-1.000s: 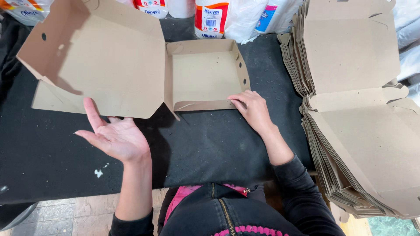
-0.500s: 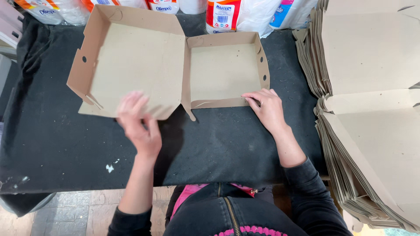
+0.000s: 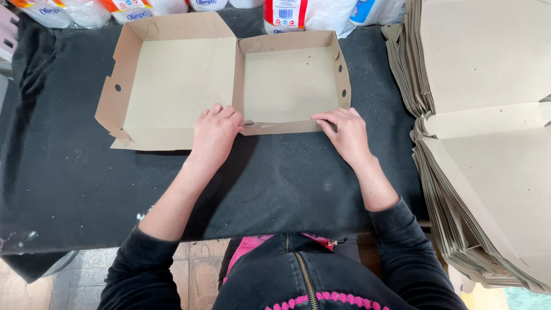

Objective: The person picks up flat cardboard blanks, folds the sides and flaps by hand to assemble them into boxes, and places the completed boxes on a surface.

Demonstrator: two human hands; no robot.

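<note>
Since the cardboard box [image 3: 229,86] looks light and creasable, left hand [image 3: 213,135] and right hand [image 3: 346,133] press flat-open grips along its near wall, holding nothing.

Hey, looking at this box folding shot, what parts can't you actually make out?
Head view only:
- Fingertips of the left hand: curled onto the cardboard box, hidden.
- Near box wall under the right hand: covered.
- Stack of flat cardboard: cut off by the right edge.
- Plastic packs: cut off by the top edge.
</note>
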